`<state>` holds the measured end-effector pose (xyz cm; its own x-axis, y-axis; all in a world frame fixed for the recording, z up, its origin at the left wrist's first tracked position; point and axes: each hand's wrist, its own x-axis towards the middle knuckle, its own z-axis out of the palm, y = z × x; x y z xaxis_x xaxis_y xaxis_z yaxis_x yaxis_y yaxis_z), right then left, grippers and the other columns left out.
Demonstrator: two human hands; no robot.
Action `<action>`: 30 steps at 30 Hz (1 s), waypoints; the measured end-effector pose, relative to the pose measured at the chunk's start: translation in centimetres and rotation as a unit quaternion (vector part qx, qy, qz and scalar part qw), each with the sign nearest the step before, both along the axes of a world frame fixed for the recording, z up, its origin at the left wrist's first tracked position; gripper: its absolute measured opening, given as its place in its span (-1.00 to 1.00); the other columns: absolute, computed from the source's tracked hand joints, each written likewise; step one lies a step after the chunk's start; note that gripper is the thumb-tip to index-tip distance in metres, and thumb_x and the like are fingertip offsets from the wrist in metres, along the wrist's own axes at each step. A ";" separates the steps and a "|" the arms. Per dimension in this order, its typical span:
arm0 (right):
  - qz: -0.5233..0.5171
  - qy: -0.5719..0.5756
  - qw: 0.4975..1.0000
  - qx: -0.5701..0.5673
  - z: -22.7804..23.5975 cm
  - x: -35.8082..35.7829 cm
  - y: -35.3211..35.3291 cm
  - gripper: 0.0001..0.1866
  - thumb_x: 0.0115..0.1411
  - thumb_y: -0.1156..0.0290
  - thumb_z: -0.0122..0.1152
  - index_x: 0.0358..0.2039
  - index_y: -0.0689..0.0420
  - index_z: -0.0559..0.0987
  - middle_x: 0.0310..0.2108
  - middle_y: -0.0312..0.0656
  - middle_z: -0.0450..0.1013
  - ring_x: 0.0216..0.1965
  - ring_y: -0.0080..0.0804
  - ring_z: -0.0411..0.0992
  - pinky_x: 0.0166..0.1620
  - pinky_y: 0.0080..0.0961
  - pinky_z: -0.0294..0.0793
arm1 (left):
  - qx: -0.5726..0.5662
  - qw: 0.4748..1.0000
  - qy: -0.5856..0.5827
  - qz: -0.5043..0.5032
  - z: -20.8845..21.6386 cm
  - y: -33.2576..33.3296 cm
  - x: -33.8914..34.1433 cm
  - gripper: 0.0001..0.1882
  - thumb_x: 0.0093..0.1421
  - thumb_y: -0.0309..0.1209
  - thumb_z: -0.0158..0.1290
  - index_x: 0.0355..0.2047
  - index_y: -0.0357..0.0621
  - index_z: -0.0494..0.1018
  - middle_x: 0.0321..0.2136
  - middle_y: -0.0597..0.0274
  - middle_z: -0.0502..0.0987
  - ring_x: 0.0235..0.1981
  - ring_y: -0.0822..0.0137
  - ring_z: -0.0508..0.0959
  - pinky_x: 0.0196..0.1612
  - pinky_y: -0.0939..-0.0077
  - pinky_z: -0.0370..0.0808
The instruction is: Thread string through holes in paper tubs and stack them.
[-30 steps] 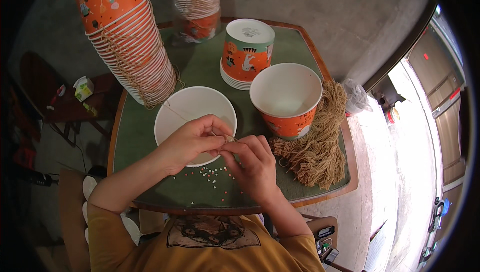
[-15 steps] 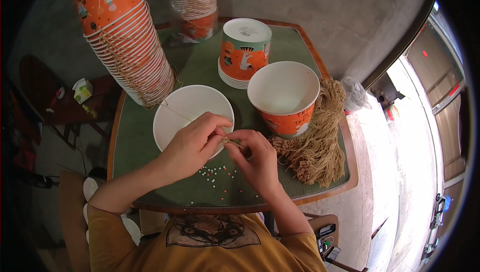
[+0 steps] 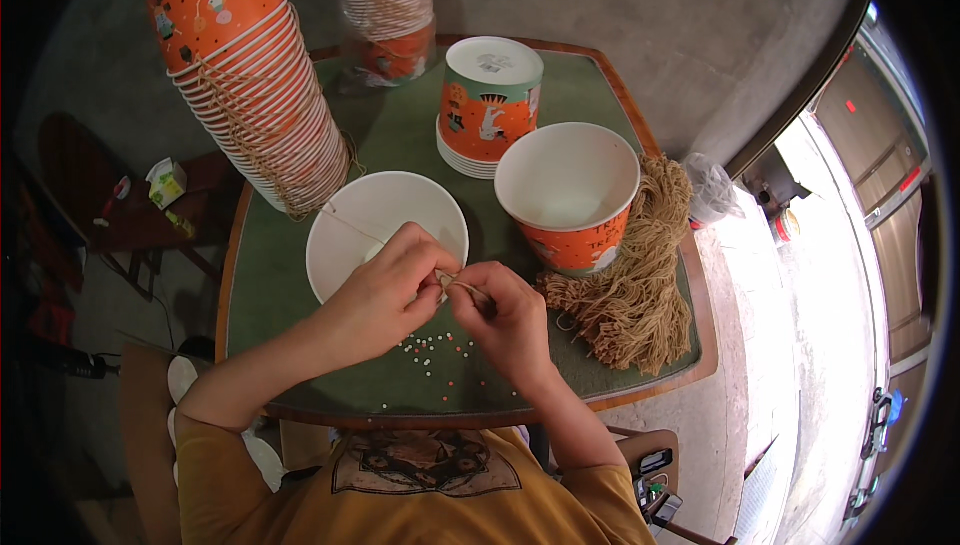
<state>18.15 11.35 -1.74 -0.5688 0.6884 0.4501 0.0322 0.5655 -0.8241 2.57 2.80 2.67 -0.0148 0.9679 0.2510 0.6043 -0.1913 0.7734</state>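
Observation:
My left hand (image 3: 385, 290) and my right hand (image 3: 505, 320) meet above the near rim of a white paper bucket (image 3: 375, 215), both pinching a thin tan string (image 3: 458, 283) between fingertips. The string runs up and left across the bucket's opening toward the leaning stack of orange buckets (image 3: 255, 75). A bundle of tan strings (image 3: 635, 285) lies to the right of my right hand. Small coloured bits (image 3: 435, 350) are scattered on the green tabletop (image 3: 290, 305) under my hands.
An upright orange bucket (image 3: 568, 195) stands right of the white one. A short upside-down stack (image 3: 488, 105) sits behind it, another tall stack (image 3: 390, 10) at the back. A dark side table (image 3: 130, 215) with a small carton is on the left. A clear bag (image 3: 712, 190) lies off the right edge.
My hands have drawn closer together over the string and shifted slightly up toward the bucket's rim. The buckets and string bundle have stayed put.

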 end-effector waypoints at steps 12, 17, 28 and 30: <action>-0.036 0.009 0.977 0.211 -0.7 -0.3 0.1 -0.71 -0.04 0.56 0.35 -0.34 0.05 0.44 -0.55 -0.31 0.42 -0.57 -0.34 0.39 -0.50 -0.44 0.43 | 0.111 0.962 0.238 0.076 -0.4 -0.6 0.9 -0.81 0.08 -0.59 0.11 -0.31 -0.22 0.34 -0.34 0.16 0.36 -0.36 0.12 0.50 -0.37 0.26 0.46; -0.032 0.023 0.970 0.238 -0.9 -0.5 0.0 -0.70 -0.06 0.58 0.35 -0.34 0.07 0.42 -0.55 -0.30 0.42 -0.57 -0.35 0.39 -0.50 -0.45 0.42 | 0.063 0.990 0.074 0.105 -0.7 -0.9 1.0 -0.87 0.12 -0.59 0.09 -0.35 -0.18 0.36 -0.40 0.15 0.43 -0.41 0.15 0.52 -0.39 0.33 0.46; -0.015 0.049 0.982 0.183 -1.1 -0.6 -0.3 -0.74 -0.06 0.62 0.34 -0.37 0.08 0.50 -0.56 -0.33 0.40 -0.59 -0.40 0.33 -0.50 -0.50 0.37 | 0.015 0.994 -0.069 0.081 -0.9 -0.7 0.5 -0.85 0.14 -0.64 0.05 -0.31 -0.18 0.34 -0.40 0.28 0.45 -0.40 0.42 0.49 -0.32 0.52 0.45; -0.006 0.053 0.992 0.117 -1.0 -0.5 -0.6 -0.80 0.02 0.59 0.32 -0.36 0.11 0.49 -0.55 -0.31 0.41 -0.58 -0.52 0.31 -0.49 -0.55 0.36 | -0.011 0.992 -0.104 0.077 -0.9 -0.5 0.4 -0.83 0.14 -0.64 0.05 -0.29 -0.17 0.33 -0.40 0.31 0.45 -0.39 0.46 0.48 -0.29 0.54 0.45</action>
